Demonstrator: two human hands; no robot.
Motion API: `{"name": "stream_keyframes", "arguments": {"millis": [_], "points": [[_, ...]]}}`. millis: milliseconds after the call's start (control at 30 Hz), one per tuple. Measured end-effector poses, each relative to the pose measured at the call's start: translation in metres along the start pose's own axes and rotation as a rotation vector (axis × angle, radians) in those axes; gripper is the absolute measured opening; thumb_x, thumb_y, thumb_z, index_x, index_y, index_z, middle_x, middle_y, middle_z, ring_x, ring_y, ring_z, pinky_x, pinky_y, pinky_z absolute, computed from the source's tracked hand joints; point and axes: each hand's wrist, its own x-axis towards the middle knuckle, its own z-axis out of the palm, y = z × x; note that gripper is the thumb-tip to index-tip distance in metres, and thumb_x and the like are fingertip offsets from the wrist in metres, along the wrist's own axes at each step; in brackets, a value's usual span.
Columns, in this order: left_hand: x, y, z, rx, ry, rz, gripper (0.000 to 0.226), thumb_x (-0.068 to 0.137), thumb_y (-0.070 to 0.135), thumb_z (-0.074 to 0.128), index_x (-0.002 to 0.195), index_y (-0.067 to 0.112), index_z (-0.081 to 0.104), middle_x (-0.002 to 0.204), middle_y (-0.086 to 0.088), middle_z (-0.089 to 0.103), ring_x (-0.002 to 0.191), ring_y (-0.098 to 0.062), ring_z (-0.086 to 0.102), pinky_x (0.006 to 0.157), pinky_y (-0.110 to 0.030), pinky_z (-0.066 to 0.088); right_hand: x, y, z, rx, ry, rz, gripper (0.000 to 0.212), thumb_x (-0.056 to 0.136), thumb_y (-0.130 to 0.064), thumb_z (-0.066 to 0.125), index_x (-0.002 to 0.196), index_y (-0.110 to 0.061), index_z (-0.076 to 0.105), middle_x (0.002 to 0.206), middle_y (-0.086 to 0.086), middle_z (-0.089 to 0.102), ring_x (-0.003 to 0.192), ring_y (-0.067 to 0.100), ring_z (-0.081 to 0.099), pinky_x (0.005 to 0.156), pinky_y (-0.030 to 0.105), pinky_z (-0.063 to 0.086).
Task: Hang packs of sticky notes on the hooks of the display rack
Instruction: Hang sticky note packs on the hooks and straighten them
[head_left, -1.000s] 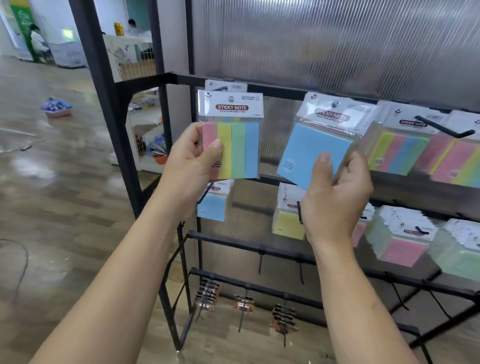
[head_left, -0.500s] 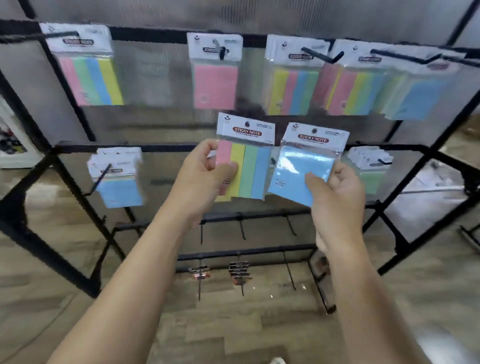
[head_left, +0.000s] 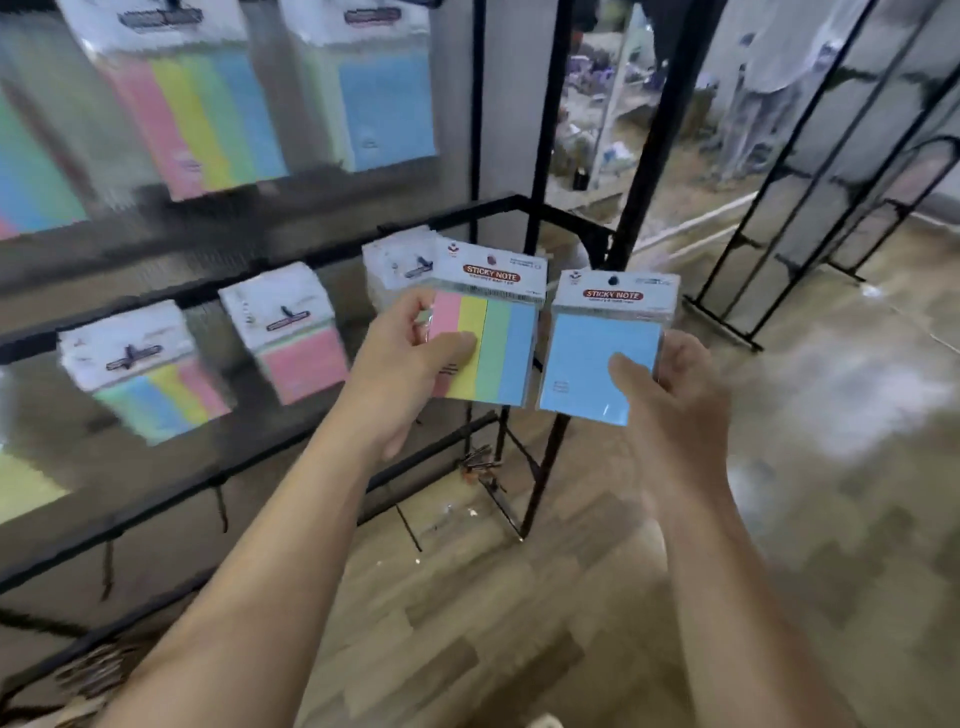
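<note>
Right now the person stands close to the black display rack (head_left: 476, 130), both arms stretched forward, one pack in each hand. The left hand (head_left: 410, 364) holds a striped pack (head_left: 498, 338) of pink, yellow, green and blue notes, its grip closed on the lower left corner: the thumb lies across the front and the fingers sit behind. The right hand (head_left: 670, 395) holds a plain blue pack (head_left: 597, 358) in much the same grip, thumb on the face and fingers wrapped round the right edge. Both packs are upright with their white "STICKY NOTE" header cards on top, and the blue pack sits just beside the striped one, at its three o'clock. Neither pack hangs on a hook.

At nine o'clock from the left hand, a pink pack (head_left: 296, 343) hangs on the rack's middle rail, with another striped stack (head_left: 150, 374) farther out in the same direction. A white-headed stack (head_left: 400, 265) hangs just behind the held striped pack, at its eleven o'clock. Up at eleven o'clock from the hands, on the top row, hang a large striped pack (head_left: 202, 104) and a blue one (head_left: 384, 104), both blurred. Bare hooks (head_left: 222, 506) point down from the lower rail at eight o'clock. Wooden floor (head_left: 519, 597) spreads beneath the arms.
</note>
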Motion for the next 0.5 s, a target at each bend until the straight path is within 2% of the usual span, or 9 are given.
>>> {"name": "stream_keyframes", "arguments": {"millis": [167,333,433,500], "points": [[0.041,-0.008,0.102,-0.025,-0.106,-0.036,0.026,0.091,-0.005,0.058,0.097,0.021,0.059,0.089,0.003,0.074,0.075,-0.012,0.07,0.056,-0.025,0.054,0.066,0.008,-0.074,-0.019,0.083,0.005,0.026,0.088,0.003,0.058,0.089,-0.024,0.059,0.085,-0.007,0.07,0.077,0.004,0.066,0.06,0.016,0.047],[0.081,-0.016,0.184,-0.033,-0.204,-0.063,0.022,0.093,-0.003,0.056,0.1,0.018,0.059,0.09,0.002,0.074,0.074,-0.011,0.07,0.057,-0.024,0.054,0.123,0.014,-0.133,-0.024,0.157,0.007,0.029,0.087,0.006,0.057,0.089,-0.023,0.059,0.081,-0.008,0.072,0.073,0.004,0.067,0.061,0.015,0.047],[0.111,-0.026,0.232,-0.04,-0.268,-0.08,0.024,0.093,-0.004,0.055,0.098,0.019,0.059,0.081,0.009,0.073,0.069,-0.008,0.068,0.058,-0.026,0.054,0.16,0.023,-0.165,-0.038,0.228,0.008,0.029,0.087,0.005,0.058,0.088,-0.024,0.059,0.075,-0.011,0.072,0.07,0.002,0.066,0.061,0.016,0.048],[0.135,-0.035,0.267,-0.033,-0.299,-0.094,0.024,0.092,-0.004,0.056,0.095,0.019,0.059,0.078,0.01,0.072,0.067,-0.009,0.066,0.061,-0.028,0.053,0.187,0.028,-0.188,-0.059,0.296,0.003,0.03,0.086,0.005,0.058,0.087,-0.025,0.059,0.078,-0.009,0.07,0.069,0.0,0.065,0.06,0.015,0.047]]}}
